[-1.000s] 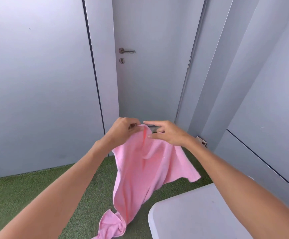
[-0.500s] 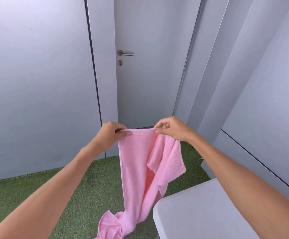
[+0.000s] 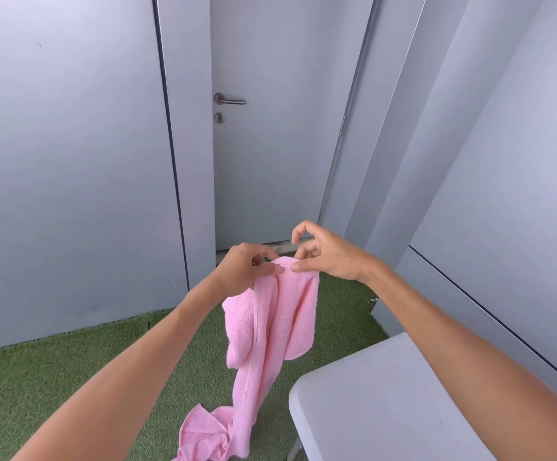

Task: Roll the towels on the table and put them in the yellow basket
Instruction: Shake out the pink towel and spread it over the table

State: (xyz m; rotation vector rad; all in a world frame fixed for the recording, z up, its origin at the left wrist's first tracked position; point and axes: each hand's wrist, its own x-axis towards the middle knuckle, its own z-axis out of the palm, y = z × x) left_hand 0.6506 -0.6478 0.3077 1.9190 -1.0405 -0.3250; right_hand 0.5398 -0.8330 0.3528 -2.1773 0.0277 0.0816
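Observation:
A pink towel [image 3: 270,324] hangs in the air in front of me, folded over lengthwise, its lower end bunched near the green floor at the bottom of the frame. My left hand [image 3: 245,269] pinches the towel's top edge between thumb and fingers. My right hand [image 3: 325,252] touches the same top edge just to the right, thumb on the cloth, index and middle fingers curled above it. The two hands almost meet. The yellow basket is out of view.
The rounded corner of a white table [image 3: 370,407] sits at the lower right, beside the hanging towel. Green artificial turf [image 3: 54,377] covers the floor. Grey wall panels and a grey door with a metal handle [image 3: 229,100] stand straight ahead.
My hands had spread the top edge apart half a second ago; they have now come back together, folding the towel narrower. The view has tilted slightly.

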